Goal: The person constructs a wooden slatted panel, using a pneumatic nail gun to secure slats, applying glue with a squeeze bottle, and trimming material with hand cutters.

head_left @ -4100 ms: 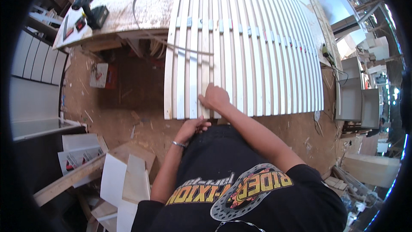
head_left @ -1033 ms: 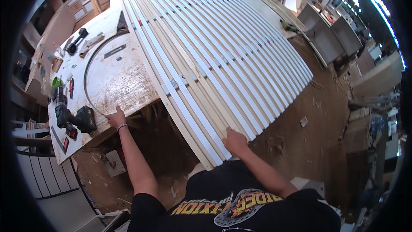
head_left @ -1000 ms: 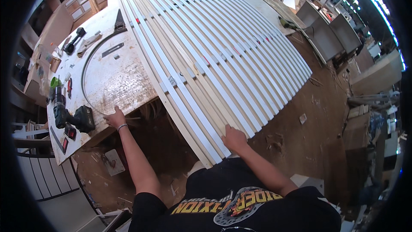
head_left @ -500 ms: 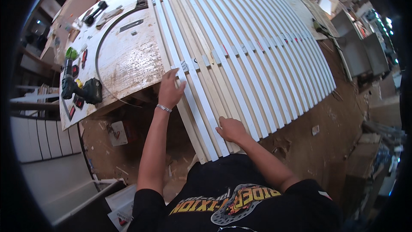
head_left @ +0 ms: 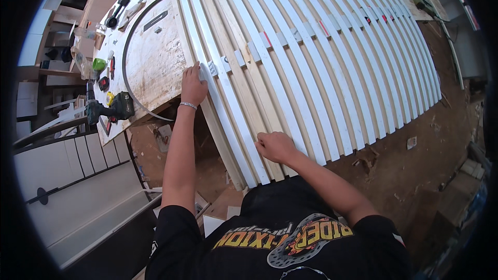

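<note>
Two hands on white slats (head_left: 290,57), left hand (head_left: 193,85) farther, right hand (head_left: 275,147) nearer

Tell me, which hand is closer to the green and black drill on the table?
Left. The left hand rests on the slats' left edge, a short way right of the drill. The right hand lies farther right, on the slats' near ends.

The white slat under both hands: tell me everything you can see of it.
The white slat is a long, thin, painted strip, wood by its look, lying flat near the left edge of a row of white and bare-wood slats. It runs from the near end away across the workbench. The left hand presses on it partway up; the right hand rests near its close end.
</note>
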